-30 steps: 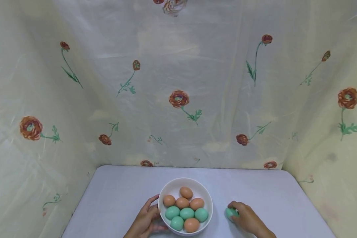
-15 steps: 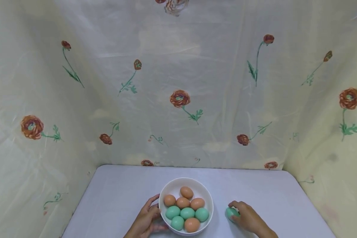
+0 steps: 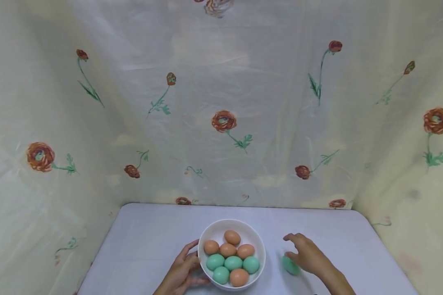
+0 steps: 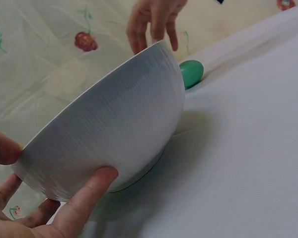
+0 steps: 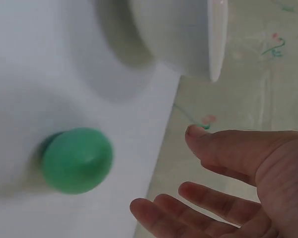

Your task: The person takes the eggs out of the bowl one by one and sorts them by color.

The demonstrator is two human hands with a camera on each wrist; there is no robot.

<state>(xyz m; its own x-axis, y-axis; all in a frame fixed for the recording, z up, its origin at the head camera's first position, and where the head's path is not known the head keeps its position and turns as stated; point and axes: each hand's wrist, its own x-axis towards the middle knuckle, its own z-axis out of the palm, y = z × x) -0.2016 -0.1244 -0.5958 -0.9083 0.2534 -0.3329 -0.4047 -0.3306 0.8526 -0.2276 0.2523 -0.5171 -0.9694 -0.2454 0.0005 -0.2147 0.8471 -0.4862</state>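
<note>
A white bowl [image 3: 262, 262] holds several brown and green eggs. My left hand [image 3: 182, 270] grips its left side; in the left wrist view the thumb is at the rim and fingertips press the outer wall. A single green egg [image 3: 291, 265] lies on the table to the right of the bowl. Over that egg hovers my right hand [image 3: 310, 256], fingers apart and nothing between them. The right wrist view shows a gap between the right hand [image 5: 238, 183] and the egg [image 5: 78, 160].
A white-covered table [image 3: 151, 229] lies under the bowl and the egg. Flower-printed sheeting [image 3: 258, 164] hangs behind the table and along both sides.
My right hand has let go of the green egg and risen up off it, leaving the egg on the table. The left hand keeps its hold on the bowl.
</note>
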